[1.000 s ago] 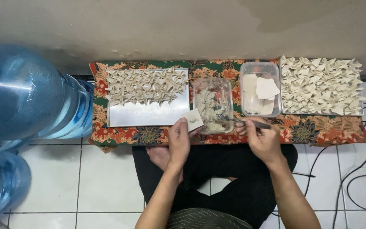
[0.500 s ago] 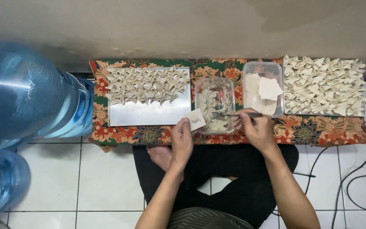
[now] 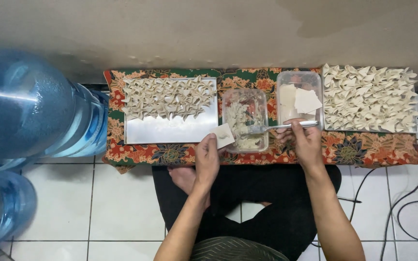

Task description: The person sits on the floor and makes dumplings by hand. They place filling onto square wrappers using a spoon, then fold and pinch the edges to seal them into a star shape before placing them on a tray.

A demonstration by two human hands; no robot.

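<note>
My left hand (image 3: 206, 158) holds a square dumpling wrapper (image 3: 223, 136) at the near left corner of a clear tub of pale filling (image 3: 244, 120). My right hand (image 3: 305, 140) grips a metal spoon (image 3: 276, 127) by its handle, with the bowl end lying in the filling. Right of that tub stands another clear tub with flat wrappers (image 3: 299, 98). A metal tray (image 3: 171, 129) to the left carries folded dumplings (image 3: 169, 97) along its far half.
A second tray packed with folded dumplings (image 3: 369, 98) sits at the right. Everything rests on a low board covered in red floral cloth (image 3: 361, 150). Large blue water bottles (image 3: 27, 106) stand at the left. Black cables (image 3: 407, 198) run over the tiled floor at the right.
My right hand has shifted left and brought the spoon from beside the wrapper tub into the filling tub. The left hand keeps the wrapper almost still.
</note>
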